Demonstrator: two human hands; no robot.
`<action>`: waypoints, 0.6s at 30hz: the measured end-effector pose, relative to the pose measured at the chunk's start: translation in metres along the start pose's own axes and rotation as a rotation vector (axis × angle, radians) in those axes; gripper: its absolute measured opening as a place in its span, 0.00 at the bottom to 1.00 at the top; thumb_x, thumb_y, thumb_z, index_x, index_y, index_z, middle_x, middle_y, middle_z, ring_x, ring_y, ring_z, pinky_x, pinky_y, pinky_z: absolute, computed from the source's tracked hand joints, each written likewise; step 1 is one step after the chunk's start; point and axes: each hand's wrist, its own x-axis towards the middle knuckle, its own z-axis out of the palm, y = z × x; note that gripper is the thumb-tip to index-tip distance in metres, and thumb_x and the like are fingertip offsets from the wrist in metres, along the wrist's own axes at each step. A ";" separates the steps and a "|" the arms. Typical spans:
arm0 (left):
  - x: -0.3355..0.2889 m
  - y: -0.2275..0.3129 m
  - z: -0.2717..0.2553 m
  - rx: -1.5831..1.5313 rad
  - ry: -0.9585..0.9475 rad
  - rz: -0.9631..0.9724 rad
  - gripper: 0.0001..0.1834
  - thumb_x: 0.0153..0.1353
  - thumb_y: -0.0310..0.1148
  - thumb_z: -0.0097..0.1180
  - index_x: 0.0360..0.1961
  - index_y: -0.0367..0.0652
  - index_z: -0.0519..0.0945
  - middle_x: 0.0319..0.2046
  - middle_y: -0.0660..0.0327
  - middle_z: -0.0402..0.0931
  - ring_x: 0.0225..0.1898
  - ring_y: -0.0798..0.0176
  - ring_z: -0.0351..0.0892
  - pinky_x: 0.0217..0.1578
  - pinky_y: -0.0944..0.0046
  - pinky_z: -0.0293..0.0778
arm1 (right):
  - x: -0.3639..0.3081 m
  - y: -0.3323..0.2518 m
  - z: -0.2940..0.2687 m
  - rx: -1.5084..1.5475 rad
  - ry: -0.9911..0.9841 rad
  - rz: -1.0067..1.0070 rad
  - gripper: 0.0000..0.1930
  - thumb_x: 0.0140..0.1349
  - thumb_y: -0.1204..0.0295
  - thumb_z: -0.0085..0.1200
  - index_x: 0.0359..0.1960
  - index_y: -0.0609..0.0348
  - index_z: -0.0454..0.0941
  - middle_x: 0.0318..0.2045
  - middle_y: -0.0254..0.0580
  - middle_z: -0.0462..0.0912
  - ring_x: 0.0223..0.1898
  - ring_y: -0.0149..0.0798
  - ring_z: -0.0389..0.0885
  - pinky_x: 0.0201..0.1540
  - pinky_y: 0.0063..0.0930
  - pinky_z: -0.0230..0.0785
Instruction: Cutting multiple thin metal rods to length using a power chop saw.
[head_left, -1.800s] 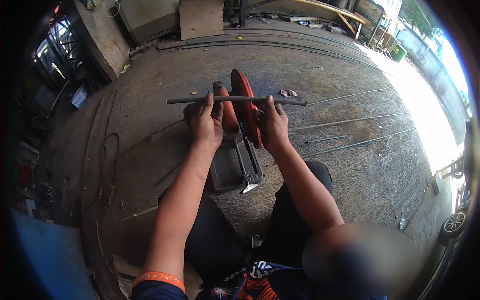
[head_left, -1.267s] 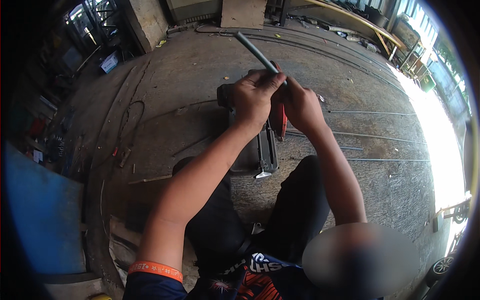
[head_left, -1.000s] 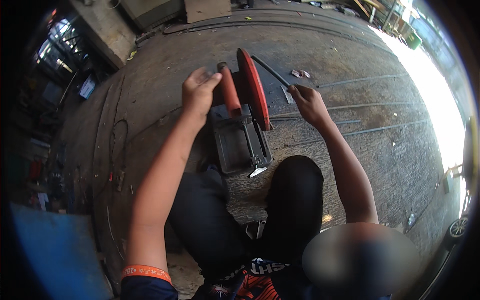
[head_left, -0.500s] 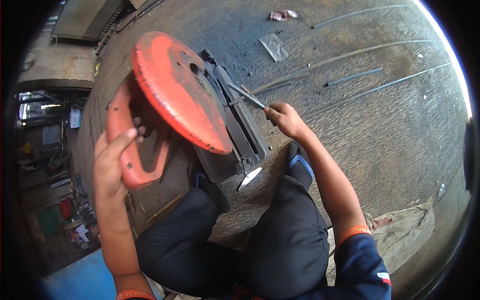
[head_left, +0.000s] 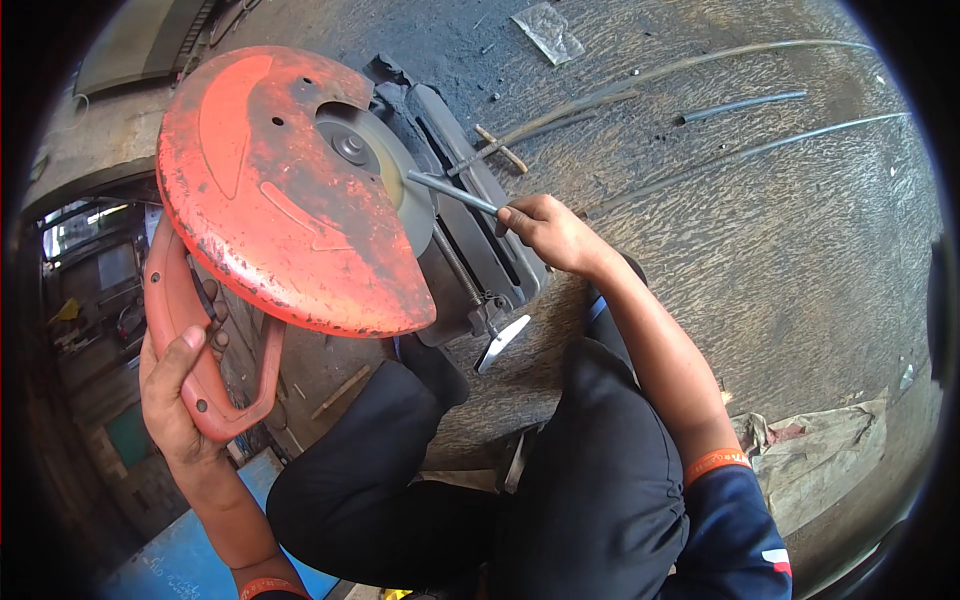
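In front of me stands a chop saw with a worn red blade guard [head_left: 290, 230]. Its round abrasive disc [head_left: 392, 175] shows through the opening in the guard. My left hand [head_left: 185, 385] is wrapped round the saw's red D-shaped handle [head_left: 178, 318], thumb on the near side. A short metal tube [head_left: 455, 193] is in my right hand [head_left: 545, 230], its far end by the disc's edge; whether they touch I cannot tell. Beneath lies the dark saw base [head_left: 462, 130], with a screw clamp and its bright crank handle [head_left: 502, 343] at the near end.
Long thin rods [head_left: 740, 160] and a short tube piece [head_left: 745, 106] lie on the floor to the right. A clear plastic bag [head_left: 548, 32] is farther off. A crumpled cloth [head_left: 825, 455] lies at lower right, and a blue panel [head_left: 200, 550] at lower left.
My left hand and the handle have moved down and left, and the guard now shows its face with the disc. The right hand still holds the tube, whose far end is now by the disc.
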 end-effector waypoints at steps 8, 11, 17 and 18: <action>0.003 -0.003 -0.004 -0.072 0.017 0.001 0.34 0.59 0.32 0.56 0.64 0.25 0.62 0.51 0.45 0.72 0.52 0.56 0.75 0.55 0.59 0.71 | -0.003 0.003 0.014 -0.183 0.172 -0.088 0.16 0.67 0.62 0.50 0.38 0.64 0.82 0.31 0.60 0.83 0.38 0.60 0.82 0.44 0.49 0.73; 0.002 -0.005 -0.008 -0.103 -0.019 0.008 0.33 0.59 0.32 0.57 0.63 0.26 0.63 0.52 0.45 0.72 0.52 0.56 0.76 0.55 0.58 0.71 | -0.003 0.007 0.019 -0.221 0.265 -0.126 0.13 0.64 0.63 0.53 0.39 0.60 0.82 0.30 0.58 0.82 0.36 0.61 0.81 0.41 0.51 0.73; 0.003 -0.007 -0.007 -0.083 0.019 0.007 0.30 0.61 0.33 0.58 0.62 0.30 0.67 0.50 0.50 0.75 0.45 0.60 0.78 0.49 0.62 0.74 | 0.003 0.022 0.030 -0.338 0.485 -0.293 0.09 0.61 0.64 0.57 0.38 0.53 0.83 0.28 0.51 0.81 0.31 0.57 0.82 0.36 0.49 0.74; 0.003 -0.008 -0.007 -0.093 0.037 0.011 0.30 0.61 0.33 0.58 0.62 0.29 0.67 0.50 0.49 0.75 0.46 0.59 0.78 0.49 0.62 0.74 | 0.003 0.024 0.032 -0.338 0.512 -0.315 0.09 0.61 0.64 0.57 0.38 0.52 0.83 0.27 0.50 0.80 0.30 0.56 0.82 0.35 0.48 0.74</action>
